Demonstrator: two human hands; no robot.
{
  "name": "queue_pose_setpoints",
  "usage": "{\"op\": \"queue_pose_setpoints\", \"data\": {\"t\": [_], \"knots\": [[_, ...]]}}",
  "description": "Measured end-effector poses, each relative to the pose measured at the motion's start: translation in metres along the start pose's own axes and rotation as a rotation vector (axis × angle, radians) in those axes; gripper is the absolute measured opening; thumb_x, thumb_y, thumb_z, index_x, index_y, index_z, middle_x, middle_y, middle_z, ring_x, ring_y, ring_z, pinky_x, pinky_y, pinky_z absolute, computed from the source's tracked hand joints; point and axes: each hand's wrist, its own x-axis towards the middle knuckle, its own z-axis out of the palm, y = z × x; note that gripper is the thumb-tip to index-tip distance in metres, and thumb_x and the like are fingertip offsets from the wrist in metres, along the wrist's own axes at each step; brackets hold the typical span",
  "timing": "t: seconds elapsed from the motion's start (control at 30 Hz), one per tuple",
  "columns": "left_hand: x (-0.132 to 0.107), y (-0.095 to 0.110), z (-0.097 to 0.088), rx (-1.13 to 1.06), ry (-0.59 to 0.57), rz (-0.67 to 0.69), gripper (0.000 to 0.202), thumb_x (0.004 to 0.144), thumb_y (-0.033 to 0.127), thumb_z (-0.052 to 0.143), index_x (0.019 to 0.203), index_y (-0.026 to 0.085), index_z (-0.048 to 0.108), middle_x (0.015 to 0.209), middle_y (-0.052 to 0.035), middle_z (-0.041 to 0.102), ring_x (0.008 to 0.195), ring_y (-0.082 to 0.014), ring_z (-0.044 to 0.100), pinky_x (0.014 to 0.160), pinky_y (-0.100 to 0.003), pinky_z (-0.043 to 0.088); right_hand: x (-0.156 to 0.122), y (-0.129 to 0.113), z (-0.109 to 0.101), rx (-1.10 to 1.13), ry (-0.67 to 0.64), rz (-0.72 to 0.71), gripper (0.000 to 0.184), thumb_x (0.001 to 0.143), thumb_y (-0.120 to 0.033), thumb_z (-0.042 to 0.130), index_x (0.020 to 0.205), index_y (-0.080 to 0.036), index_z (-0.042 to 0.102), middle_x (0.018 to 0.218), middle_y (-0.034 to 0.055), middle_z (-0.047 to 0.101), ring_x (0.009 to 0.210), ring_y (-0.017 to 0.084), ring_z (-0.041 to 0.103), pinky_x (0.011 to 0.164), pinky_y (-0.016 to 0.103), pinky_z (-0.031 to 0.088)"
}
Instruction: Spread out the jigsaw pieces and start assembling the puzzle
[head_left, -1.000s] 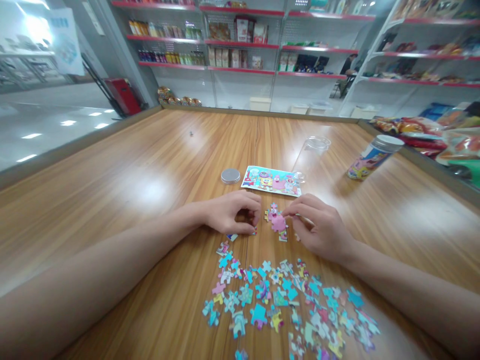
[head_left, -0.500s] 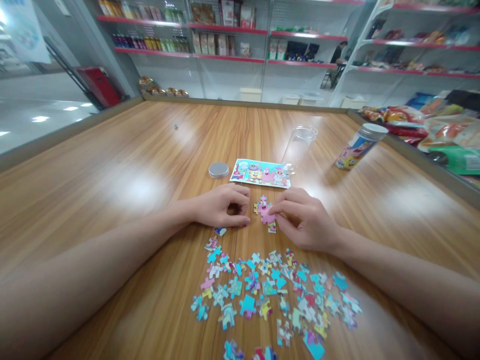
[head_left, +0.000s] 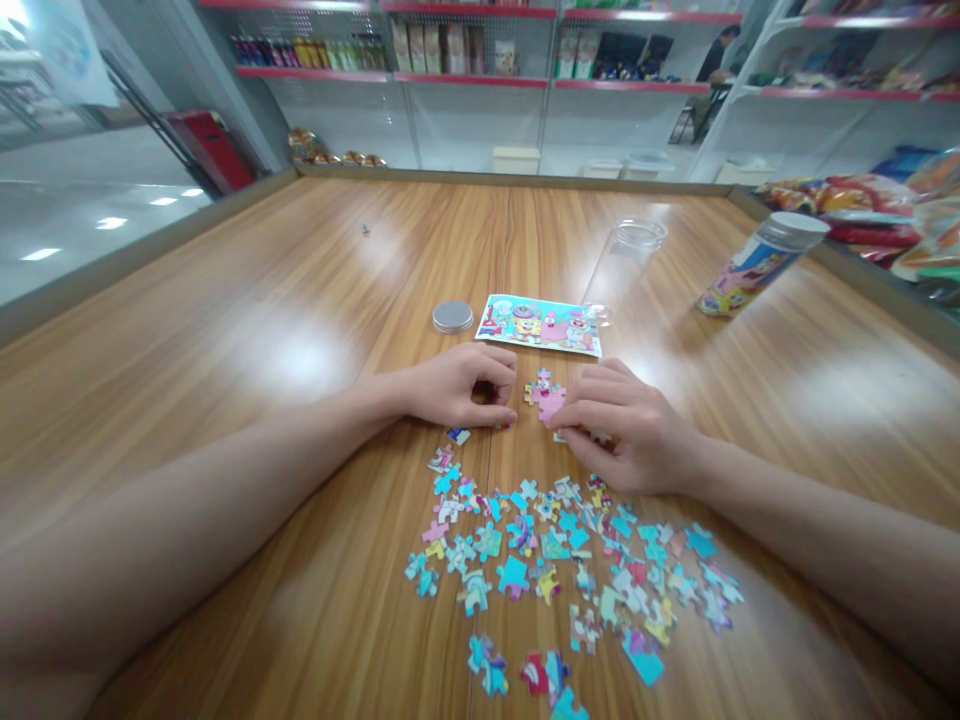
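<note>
A small joined cluster of jigsaw pieces, pink with a cartoon face, lies on the table between my hands. My right hand is closed, thumb and index fingertips pinching a puzzle piece at the cluster's lower right edge; the fingers partly hide it. To the left, my left hand rests on the table with fingers loosely curled and the thumb apart, nothing visible in it. Many loose puzzle pieces spread over the wood nearer to me. Just beyond the cluster lies the picture card with cartoon figures.
Left of the card sits a round metal lid. A clear jar lies behind the card's right end. Farther right stands a printed canister. Packaged goods border the wooden table, and a person sits in the background.
The view has tipped downward and turned slightly left. My right hand has shifted a little over the cluster's lower right side, covering more of it. My left hand keeps its pose.
</note>
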Motion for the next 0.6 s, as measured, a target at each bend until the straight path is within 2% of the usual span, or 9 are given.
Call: {"op": "queue_pose_setpoints", "data": {"t": [0.17, 0.27, 0.37, 0.43, 0.47, 0.53, 0.6], "knots": [[0.001, 0.0, 0.0, -0.011, 0.009, 0.003, 0.03, 0.088, 0.029, 0.066, 0.064, 0.015, 0.056, 0.074, -0.0025, 0.054, 0.067, -0.0127, 0.051, 0.065, -0.026, 0.041, 0.0, -0.002, -0.001, -0.003, -0.002, -0.006, 0.016, 0.086, -0.013, 0.063, 0.099, -0.022, 0.065, 0.087, 0.0027, 0.068, 0.081, 0.02, 0.059, 0.08, 0.04, 0.043], [0.002, 0.001, 0.0, -0.023, 0.016, 0.011, 0.029, 0.088, 0.028, 0.066, 0.064, 0.015, 0.057, 0.074, -0.0027, 0.054, 0.067, -0.0126, 0.051, 0.064, -0.025, 0.041, 0.006, -0.026, -0.006, -0.047, -0.046, 0.015, 0.019, 0.089, -0.017, 0.062, 0.106, -0.023, 0.067, 0.098, 0.0053, 0.07, 0.091, 0.024, 0.057, 0.085, 0.044, 0.042], [0.002, 0.001, 0.001, -0.036, 0.028, 0.022, 0.029, 0.088, 0.029, 0.066, 0.064, 0.014, 0.057, 0.073, -0.0023, 0.053, 0.066, -0.0122, 0.05, 0.063, -0.025, 0.04, 0.015, -0.062, -0.011, -0.022, -0.195, -0.059, 0.032, 0.096, -0.031, 0.059, 0.127, -0.021, 0.062, 0.124, 0.0072, 0.068, 0.11, 0.028, 0.054, 0.095, 0.048, 0.037], [0.003, 0.0, 0.001, -0.039, 0.027, 0.024, 0.03, 0.088, 0.029, 0.066, 0.063, 0.014, 0.057, 0.072, -0.0018, 0.053, 0.066, -0.0117, 0.049, 0.063, -0.024, 0.04, 0.017, -0.08, -0.012, 0.047, -0.344, -0.168, 0.05, 0.101, -0.048, 0.049, 0.138, -0.015, 0.053, 0.143, 0.0074, 0.058, 0.123, 0.03, 0.047, 0.102, 0.047, 0.033], [0.003, 0.0, 0.002, -0.04, 0.026, 0.024, 0.03, 0.088, 0.029, 0.067, 0.063, 0.014, 0.057, 0.072, -0.0018, 0.053, 0.066, -0.0116, 0.049, 0.063, -0.024, 0.04, 0.017, -0.085, -0.011, 0.074, -0.421, -0.206, 0.056, 0.102, -0.052, 0.046, 0.141, -0.013, 0.051, 0.149, 0.0069, 0.053, 0.128, 0.03, 0.044, 0.104, 0.047, 0.031], [0.003, -0.001, 0.002, -0.043, 0.03, 0.02, 0.03, 0.088, 0.03, 0.067, 0.064, 0.014, 0.058, 0.073, -0.0021, 0.054, 0.066, -0.0116, 0.05, 0.064, -0.024, 0.041, 0.016, -0.088, -0.009, 0.147, -0.499, -0.222, 0.058, 0.102, -0.056, 0.044, 0.141, -0.014, 0.051, 0.15, 0.0048, 0.053, 0.128, 0.029, 0.045, 0.105, 0.045, 0.03], [0.002, -0.002, 0.003, -0.049, 0.044, 0.014, 0.03, 0.088, 0.03, 0.067, 0.064, 0.014, 0.058, 0.073, -0.0021, 0.054, 0.066, -0.0115, 0.051, 0.064, -0.024, 0.041, 0.014, -0.085, -0.006, 0.207, -0.497, -0.189, 0.053, 0.101, -0.056, 0.046, 0.137, -0.017, 0.055, 0.143, 0.0029, 0.059, 0.122, 0.027, 0.049, 0.105, 0.044, 0.03]]}}
